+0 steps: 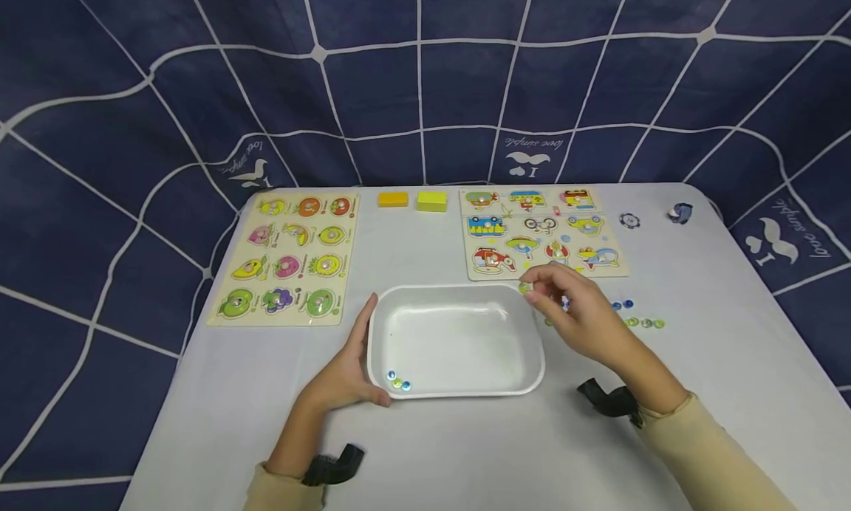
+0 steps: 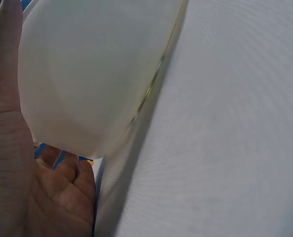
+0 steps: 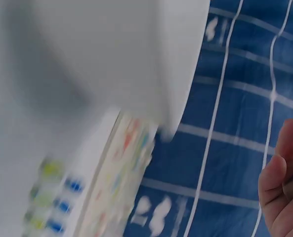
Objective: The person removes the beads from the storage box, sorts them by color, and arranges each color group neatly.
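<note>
My left hand [image 1: 342, 374] grips the left side of a white rectangular tray [image 1: 459, 341], fingers along its outer wall and thumb at the near corner. Two blue glass beads and one green bead [image 1: 397, 383] lie in the tray's near left corner. Over the far right corner, my right hand [image 1: 578, 315] pinches a small green glass bead [image 1: 525, 287] between thumb and fingers. In the right wrist view only that hand's fingertips [image 3: 274, 173] show, and the bead is hidden. Right of the tray lie more green beads [image 1: 647, 323] and blue beads [image 1: 628, 304], some hidden behind the right hand.
A fruit puzzle board [image 1: 349, 260] lies at the back left and a vehicle puzzle board [image 1: 475, 247] behind the tray. An orange block [image 1: 393, 199] and a yellow block [image 1: 432, 201] stand between them. Two small dark objects, one a patterned disc [image 1: 629, 220], sit at back right.
</note>
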Demonstrator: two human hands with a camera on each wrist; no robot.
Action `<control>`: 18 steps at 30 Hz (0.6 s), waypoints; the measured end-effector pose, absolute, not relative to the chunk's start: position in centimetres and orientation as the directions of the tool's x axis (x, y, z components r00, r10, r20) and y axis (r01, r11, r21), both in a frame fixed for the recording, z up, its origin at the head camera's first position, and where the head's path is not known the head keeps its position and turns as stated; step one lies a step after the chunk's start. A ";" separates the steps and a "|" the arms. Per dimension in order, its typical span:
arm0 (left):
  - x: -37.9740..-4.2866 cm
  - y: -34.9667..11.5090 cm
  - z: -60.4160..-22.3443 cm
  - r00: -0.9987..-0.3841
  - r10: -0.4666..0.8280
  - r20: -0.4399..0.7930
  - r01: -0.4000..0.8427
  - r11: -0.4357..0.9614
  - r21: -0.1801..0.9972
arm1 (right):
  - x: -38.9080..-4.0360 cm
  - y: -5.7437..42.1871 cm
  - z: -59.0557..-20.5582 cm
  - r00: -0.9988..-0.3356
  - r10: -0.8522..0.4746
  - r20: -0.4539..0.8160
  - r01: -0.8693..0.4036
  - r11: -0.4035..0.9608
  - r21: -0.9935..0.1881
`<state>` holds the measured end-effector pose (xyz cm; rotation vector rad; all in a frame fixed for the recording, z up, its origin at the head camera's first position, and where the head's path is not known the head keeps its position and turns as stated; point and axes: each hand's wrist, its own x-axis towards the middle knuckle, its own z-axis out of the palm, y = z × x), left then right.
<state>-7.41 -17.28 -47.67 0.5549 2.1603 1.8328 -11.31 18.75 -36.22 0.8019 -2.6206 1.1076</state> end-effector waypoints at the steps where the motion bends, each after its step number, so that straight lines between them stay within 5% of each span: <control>1: -7.4 -17.3 -47.7 -0.895 0.444 0.051 0.123 0.135 0.983 | -11.4 19.5 -36.4 -0.846 -0.386 0.369 -0.534 0.596 -0.600; 9: -7.5 -17.5 -47.9 -0.894 0.443 0.060 0.129 0.126 0.984 | -12.3 25.4 -38.5 -0.908 -0.242 0.342 -0.406 0.706 -0.580; 18: -7.5 -17.3 -47.9 -0.889 0.452 0.073 0.132 0.099 0.986 | -12.3 34.2 -41.4 -0.996 -0.052 0.071 -0.082 0.836 -0.543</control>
